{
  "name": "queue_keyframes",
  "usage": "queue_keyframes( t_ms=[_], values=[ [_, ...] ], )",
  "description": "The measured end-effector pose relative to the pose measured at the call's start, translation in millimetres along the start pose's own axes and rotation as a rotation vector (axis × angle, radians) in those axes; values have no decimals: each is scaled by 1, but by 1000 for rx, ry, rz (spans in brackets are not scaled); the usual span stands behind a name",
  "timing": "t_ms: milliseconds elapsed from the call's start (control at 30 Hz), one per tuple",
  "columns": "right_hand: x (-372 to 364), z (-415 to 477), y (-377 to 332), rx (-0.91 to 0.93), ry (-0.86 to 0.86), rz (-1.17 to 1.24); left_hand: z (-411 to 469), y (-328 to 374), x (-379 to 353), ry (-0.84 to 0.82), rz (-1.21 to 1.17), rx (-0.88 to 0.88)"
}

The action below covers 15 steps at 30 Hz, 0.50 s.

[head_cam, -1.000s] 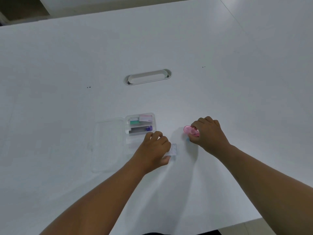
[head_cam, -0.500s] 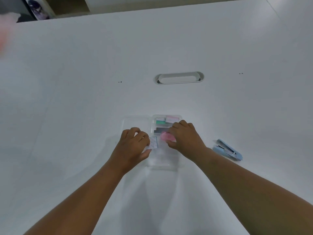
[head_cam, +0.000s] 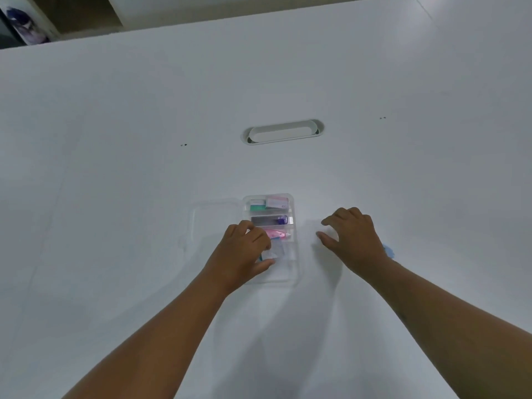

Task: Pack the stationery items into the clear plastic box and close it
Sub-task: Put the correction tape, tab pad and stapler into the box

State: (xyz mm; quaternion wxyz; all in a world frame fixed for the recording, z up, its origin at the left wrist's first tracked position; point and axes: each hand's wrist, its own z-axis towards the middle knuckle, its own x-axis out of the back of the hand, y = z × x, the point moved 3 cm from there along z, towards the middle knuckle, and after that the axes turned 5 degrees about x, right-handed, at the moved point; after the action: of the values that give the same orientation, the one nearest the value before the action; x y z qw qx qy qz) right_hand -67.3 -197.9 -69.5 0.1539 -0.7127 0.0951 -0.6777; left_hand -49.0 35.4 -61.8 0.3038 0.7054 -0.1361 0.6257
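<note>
The clear plastic box (head_cam: pixel 296 272) lies open on the white table, its lid (head_cam: pixel 214 223) flat to the left. Inside are a green and a pink small box (head_cam: pixel 277 202) at the far end, a dark case with a purple cap (head_cam: pixel 270 220), and a pink item (head_cam: pixel 276 234). My left hand (head_cam: pixel 244 251) rests over the box's near left part, fingers on a small clear packet (head_cam: pixel 275 251). My right hand (head_cam: pixel 352 237) hovers to the right of the box with spread fingers and nothing in it. A blue stapler (head_cam: pixel 388 251) peeks out behind my right wrist.
A white oval cable slot (head_cam: pixel 283 132) sits in the table beyond the box. The table's far edge runs along the top, with dark objects (head_cam: pixel 26 27) behind it at the upper left.
My right hand has let go of the pink item in the box and drawn away to the right. My left hand has brought the clear packet into the box.
</note>
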Motion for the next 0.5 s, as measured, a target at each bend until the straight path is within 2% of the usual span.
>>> queue_keyframes(
  t_ms=[200, 367, 500],
  values=[
    [3, -41, 40, -213, 96, 21, -1, 0, -9, -35, 17, -26],
    [-7, -55, 48, -243, 24, 90, 1, 1, -11, -29, 27, -28],
    [-14, -56, 52, -278, 48, 75, 4, 2, -14, -13, 7, -6]
  ],
)
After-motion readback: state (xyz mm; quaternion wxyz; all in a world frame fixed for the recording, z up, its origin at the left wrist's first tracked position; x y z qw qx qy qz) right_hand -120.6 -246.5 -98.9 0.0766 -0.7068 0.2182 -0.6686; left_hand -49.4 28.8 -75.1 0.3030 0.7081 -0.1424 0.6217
